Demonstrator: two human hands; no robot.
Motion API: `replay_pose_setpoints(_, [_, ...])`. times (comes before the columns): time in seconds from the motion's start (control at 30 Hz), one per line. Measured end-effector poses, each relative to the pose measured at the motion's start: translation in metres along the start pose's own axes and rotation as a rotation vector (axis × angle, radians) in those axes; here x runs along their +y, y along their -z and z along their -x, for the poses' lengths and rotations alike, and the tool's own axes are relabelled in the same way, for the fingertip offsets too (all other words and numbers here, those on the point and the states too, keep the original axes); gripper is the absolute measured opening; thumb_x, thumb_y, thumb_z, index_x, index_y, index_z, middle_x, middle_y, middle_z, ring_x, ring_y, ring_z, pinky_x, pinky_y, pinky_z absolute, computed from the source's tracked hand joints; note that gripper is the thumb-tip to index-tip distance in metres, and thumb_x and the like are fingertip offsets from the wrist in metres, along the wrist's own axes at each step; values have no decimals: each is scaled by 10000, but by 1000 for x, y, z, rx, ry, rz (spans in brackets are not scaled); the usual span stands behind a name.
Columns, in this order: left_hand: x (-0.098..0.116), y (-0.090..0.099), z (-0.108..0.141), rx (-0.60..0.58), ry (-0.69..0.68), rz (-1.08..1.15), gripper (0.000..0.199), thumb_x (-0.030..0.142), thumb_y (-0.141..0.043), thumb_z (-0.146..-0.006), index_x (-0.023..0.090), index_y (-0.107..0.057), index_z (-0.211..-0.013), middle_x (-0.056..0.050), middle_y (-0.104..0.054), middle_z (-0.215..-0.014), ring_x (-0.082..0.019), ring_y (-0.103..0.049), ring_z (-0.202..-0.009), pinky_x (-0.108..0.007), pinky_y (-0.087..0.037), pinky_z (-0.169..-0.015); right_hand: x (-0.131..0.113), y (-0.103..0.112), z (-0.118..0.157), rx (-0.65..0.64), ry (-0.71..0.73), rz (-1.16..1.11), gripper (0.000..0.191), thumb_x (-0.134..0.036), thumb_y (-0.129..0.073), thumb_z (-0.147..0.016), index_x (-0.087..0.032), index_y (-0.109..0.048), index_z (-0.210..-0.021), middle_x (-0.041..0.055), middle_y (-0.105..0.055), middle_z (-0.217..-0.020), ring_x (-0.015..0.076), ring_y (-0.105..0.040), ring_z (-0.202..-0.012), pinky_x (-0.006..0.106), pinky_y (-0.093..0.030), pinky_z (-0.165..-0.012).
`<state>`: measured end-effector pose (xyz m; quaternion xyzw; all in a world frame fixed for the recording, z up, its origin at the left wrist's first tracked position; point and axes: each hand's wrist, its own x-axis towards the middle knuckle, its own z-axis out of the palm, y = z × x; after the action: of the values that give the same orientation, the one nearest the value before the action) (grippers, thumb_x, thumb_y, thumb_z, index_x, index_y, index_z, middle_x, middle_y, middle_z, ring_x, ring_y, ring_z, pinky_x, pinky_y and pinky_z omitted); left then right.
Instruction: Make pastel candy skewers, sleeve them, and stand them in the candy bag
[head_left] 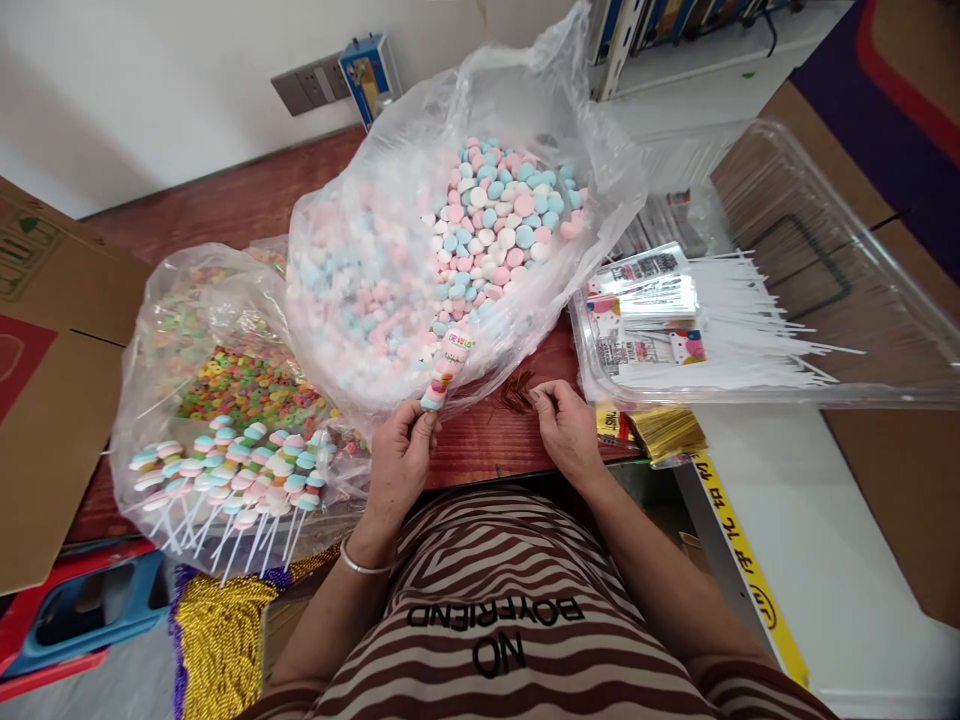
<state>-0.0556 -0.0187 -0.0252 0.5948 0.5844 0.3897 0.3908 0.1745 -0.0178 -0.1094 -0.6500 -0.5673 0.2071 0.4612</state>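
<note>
My left hand (405, 452) is closed around the lower end of a wrapped candy skewer (448, 368), which points up and away from me in a printed clear sleeve. My right hand (568, 428) pinches at a small pile of copper-coloured twist ties (517, 392) on the red-brown table (480, 447). Behind both hands lies a large clear plastic bag (330, 230), open and full of pink, blue and white round candies (499, 215). Unwrapped candy skewers (247, 470) on white sticks lie to the left.
A bag of colourful ring candies (244, 390) is at the left. On the right, a clear plastic tub (750, 398) holds wrapped skewers (652, 310) with white sticks. Gold twist-tie packs (667, 435) lie below it. Cardboard boxes (67, 300) stand at the sides.
</note>
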Motion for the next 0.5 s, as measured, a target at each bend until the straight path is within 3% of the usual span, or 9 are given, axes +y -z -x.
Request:
replay_pose_setpoints(0.1, [0, 0, 0, -7, -17, -40, 203, 330, -565, -962, 201, -611, -812, 26, -543, -647, -125, -471, -576, -245, -370, -576, -1, 3, 0, -15, -69, -40, 253, -406, -482, -992, -230, -600, -851, 14, -672, -705, 197, -630, -647, 323, -479, -680])
replay_pose_setpoints(0.2, [2, 0, 0, -3, -39, -95, 193, 299, -554, -962, 198, -615, -809, 30, -539, -639, -126, -468, -582, -247, -365, -587, 0, 4, 1, -44, -118, -99, 291, -432, -442, -1014, -215, -633, -983, -22, -631, -626, 170, -593, -545, 311, -482, -632])
replay_pose_setpoints(0.37, [3, 0, -2, 0, -135, -204, 179, 252, -557, -950, 196, -630, -796, 13, -579, -670, -147, -502, -639, -260, -375, -633, 3, 1, 1, -114, -130, -274, 310, -440, -491, -997, -195, -605, -1149, -2, -699, -744, 155, -653, -593, 317, -538, -679])
replay_pose_setpoints(0.5, [-7, 2, -1, -77, -255, -422, 145, 192, -530, -958, 192, -662, -900, -20, -637, -775, -176, -559, -715, -284, -401, -675, 0, 2, 4, -108, -169, -401, 244, -435, -528, -992, -213, -589, -1073, 25, -744, -839, 170, -729, -681, 345, -573, -756])
